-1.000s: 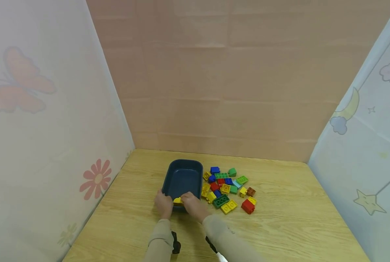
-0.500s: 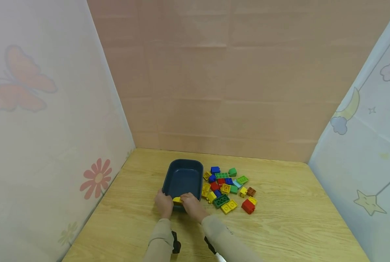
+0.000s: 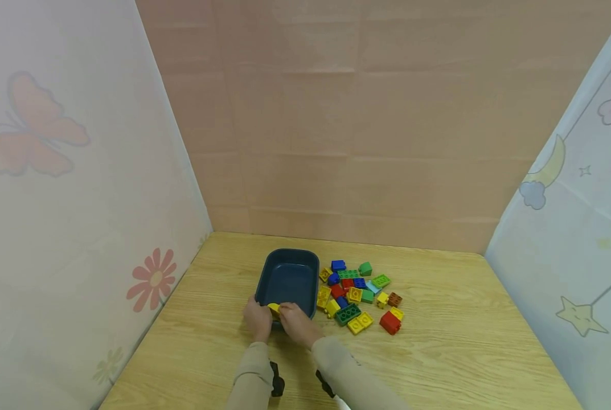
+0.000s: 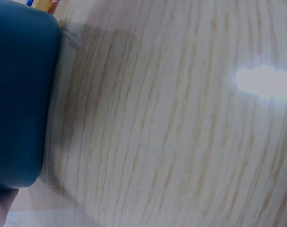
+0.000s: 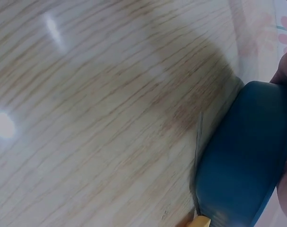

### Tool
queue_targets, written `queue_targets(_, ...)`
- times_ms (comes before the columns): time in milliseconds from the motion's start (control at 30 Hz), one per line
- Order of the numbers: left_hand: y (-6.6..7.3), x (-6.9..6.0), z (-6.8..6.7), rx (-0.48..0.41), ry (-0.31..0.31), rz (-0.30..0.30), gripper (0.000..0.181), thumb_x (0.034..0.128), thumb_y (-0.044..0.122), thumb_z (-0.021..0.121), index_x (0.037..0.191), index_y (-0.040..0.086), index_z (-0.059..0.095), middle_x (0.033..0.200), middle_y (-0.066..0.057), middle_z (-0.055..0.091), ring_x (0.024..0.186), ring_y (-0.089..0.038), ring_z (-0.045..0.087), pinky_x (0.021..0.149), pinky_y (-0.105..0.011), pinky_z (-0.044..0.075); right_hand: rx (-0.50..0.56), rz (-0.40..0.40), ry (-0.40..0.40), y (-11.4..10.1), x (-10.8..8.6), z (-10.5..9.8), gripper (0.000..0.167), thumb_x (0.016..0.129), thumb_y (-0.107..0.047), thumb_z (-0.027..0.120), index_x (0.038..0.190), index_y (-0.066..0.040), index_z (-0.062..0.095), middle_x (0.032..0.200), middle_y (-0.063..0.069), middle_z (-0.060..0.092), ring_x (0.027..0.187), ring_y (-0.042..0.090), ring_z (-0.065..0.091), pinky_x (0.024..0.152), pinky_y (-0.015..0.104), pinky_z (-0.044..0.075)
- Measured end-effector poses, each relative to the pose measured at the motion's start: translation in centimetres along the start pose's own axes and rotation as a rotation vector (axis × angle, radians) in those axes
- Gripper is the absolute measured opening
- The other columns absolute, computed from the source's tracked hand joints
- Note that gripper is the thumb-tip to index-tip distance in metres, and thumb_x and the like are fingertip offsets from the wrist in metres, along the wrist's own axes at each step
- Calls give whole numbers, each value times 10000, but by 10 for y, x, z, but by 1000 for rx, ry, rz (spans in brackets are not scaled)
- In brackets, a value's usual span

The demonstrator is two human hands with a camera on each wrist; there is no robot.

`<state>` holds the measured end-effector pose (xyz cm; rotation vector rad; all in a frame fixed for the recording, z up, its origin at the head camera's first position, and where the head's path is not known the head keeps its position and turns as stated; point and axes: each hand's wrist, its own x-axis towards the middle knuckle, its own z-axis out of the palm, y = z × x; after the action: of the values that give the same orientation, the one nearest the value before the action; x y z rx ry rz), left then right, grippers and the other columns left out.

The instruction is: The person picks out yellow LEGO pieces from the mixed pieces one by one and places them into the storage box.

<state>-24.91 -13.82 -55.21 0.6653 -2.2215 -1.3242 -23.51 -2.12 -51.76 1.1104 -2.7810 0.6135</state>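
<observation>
I see the right hand [image 3: 299,324] pinching the right end of a small yellow building piece [image 3: 274,309], which sits between both hands at the tray's near end. The left hand [image 3: 257,320] lies at the near left corner of the dark blue tray [image 3: 288,282], likely bracing it; its fingertips are hidden, so I can't tell whether they curl. Working over the tray, I judge, would catch a slip. Loose toy bricks [image 3: 355,294] lie just right of it on the wooden table [image 3: 464,341], presumably for easy reach.
</observation>
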Motion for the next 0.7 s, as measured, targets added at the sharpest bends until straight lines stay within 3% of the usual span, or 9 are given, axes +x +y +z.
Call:
queue_targets(133, 0, -1, 0, -7, 3, 10, 355, 724, -140, 463, 1069, -152, 546, 962, -318, 581, 889, -437, 558, 711, -500, 466, 83, 60, -27, -1, 3, 0, 212, 899, -33, 475, 1060, 38, 594, 1113, 170, 558, 1011, 283, 537, 828, 334, 457)
queue_targets(233, 0, -1, 0, 0, 12, 21, 354, 714, -144, 471, 1059, -158, 547, 928, -317, 587, 861, -438, 566, 694, -502, 468, 133, 83, -31, 1, 5, 2, 179, 906, -16, 448, 992, 46, 592, 1079, 202, 565, 1035, 324, 524, 844, 382, 444)
queue_targets(467, -1, 0, 1, 18, 21, 23, 363, 704, -152, 461, 1056, -164, 544, 896, -312, 589, 832, -437, 568, 687, -503, 464, 157, 90, -56, 4, 7, 5, 220, 921, -24, 418, 1034, 78, 577, 1139, 258, 536, 1093, 352, 491, 882, 410, 415)
queue_targets(600, -1, 0, 2, 7, 27, 27, 358, 698, -153, 464, 1045, -165, 548, 882, -308, 591, 824, -435, 569, 688, -502, 463, 146, 82, -46, 5, 7, 7, 172, 918, -27, 427, 852, -1, 584, 938, 156, 601, 938, 291, 572, 796, 358, 468)
queue_targets(700, -2, 0, 2, 8, 23, 20, 362, 698, -154, 468, 1052, -163, 545, 881, -305, 592, 820, -428, 571, 683, -497, 466, 132, 100, -67, 5, 6, 8, 178, 922, -48, 430, 837, -20, 584, 843, 84, 586, 822, 227, 582, 726, 318, 481)
